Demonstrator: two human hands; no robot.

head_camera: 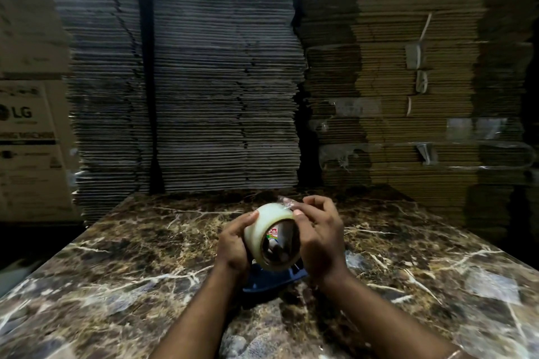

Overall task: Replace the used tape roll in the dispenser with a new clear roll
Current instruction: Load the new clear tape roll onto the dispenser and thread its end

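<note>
— Item one?
— Clear tape roll, above the desk, left hand clamped on its side.
— Right hand?
— Grip pinching the loose tape end. Blue dispenser underneath.

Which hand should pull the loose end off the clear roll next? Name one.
Right. The right hand already pinches the crinkled free tape end at the top of the clear tape roll, while the left hand cups the roll's side, steadying it above the blue plastic dispenser.
</note>
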